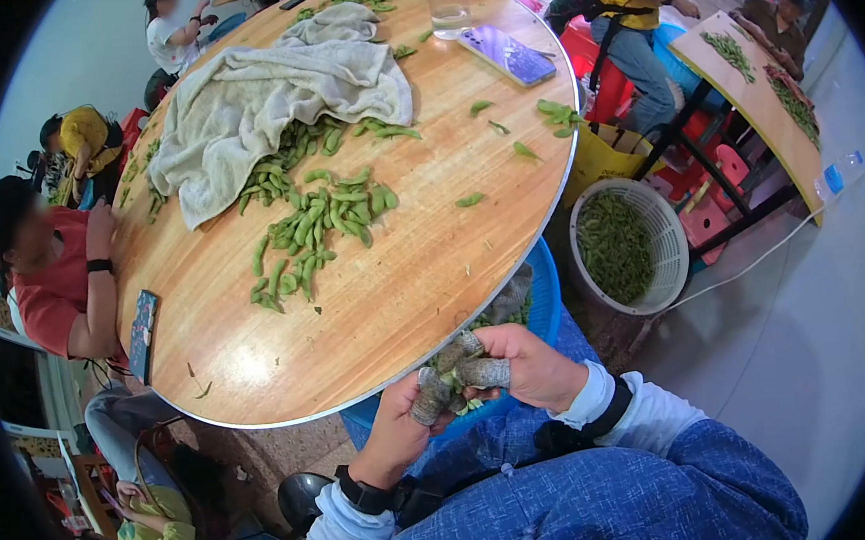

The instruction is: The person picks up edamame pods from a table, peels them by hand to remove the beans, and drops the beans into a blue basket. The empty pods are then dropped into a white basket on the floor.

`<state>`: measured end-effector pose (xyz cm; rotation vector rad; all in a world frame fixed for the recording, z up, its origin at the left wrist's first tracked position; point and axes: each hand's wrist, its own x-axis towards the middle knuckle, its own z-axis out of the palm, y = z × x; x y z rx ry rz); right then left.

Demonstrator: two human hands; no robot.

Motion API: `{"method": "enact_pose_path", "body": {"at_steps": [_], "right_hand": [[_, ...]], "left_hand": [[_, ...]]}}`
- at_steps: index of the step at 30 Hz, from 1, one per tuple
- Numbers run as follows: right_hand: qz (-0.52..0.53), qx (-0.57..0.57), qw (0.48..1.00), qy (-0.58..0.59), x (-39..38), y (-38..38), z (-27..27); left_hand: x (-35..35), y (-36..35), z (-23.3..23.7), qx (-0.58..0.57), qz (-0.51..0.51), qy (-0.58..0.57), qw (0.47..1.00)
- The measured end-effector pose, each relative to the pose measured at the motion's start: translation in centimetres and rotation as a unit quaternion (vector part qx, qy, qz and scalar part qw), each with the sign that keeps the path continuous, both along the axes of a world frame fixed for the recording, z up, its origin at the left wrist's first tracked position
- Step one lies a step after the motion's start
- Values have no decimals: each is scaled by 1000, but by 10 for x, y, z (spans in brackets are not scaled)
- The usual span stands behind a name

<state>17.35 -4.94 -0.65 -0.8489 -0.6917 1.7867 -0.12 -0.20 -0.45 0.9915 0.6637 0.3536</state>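
Note:
My left hand (pixel 403 425) and my right hand (pixel 534 365) meet just off the near edge of the round table, over a blue basin (pixel 545 297). Grey wraps cover the fingertips of both. Their fingers are closed together on a green soybean pod (pixel 447 378), mostly hidden by the wraps. Pods also show inside the basin behind my hands. On the wooden tabletop (pixel 431 245) lies a loose pile of green soybean pods (pixel 324 217), partly under a crumpled grey towel (pixel 275 95).
A purple phone (pixel 508 54) and a glass of water (pixel 450 13) stand at the far right of the table. A patterned phone (pixel 143 330) lies by a person in red (pixel 56 266). A white basket (pixel 672 253) of green pods is on the floor at right.

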Motion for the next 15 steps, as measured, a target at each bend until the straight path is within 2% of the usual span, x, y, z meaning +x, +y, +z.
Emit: {"method": "enact_pose_path", "body": {"at_steps": [2,5,8,11,15], "right_hand": [[4,23,1000,-1,-1,1,-4],[27,41,998,49,1,2,-7],[-7,31,997,-77,0,2,-1],[-90,126,971,-182,-9,1,-13],[-107,199,929,-295,-14,-3,4]], "left_hand": [[1,2,5,-149,-2,-43,988],[3,3,13,-225,20,-41,973],[2,5,9,-35,52,25,998],[6,0,10,219,132,147,956],[0,1,10,203,116,131,963]]}}
